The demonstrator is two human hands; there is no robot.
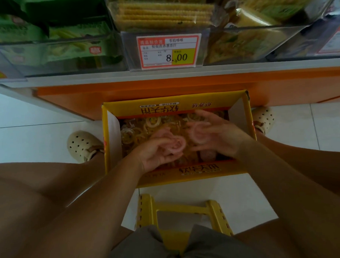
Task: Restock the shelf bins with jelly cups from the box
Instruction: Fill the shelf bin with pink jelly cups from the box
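A yellow cardboard box [183,105] stands open on the floor between my feet, filled with several clear jelly cups [138,130], yellow and pink. My left hand [156,154] is inside the box, palm up, its fingers curled round a pink jelly cup [177,144]. My right hand [219,134] is beside it over the box's right half, holding another pink jelly cup [200,132] against its palm. Above the box runs the shelf with clear plastic bins [66,55].
The bins hold green snack packs [27,31] on the left and cracker packs [165,11] in the middle. A price tag [169,51] reads 8.00. An orange shelf base [164,88] stands behind the box. I sit on a yellow stool [179,211].
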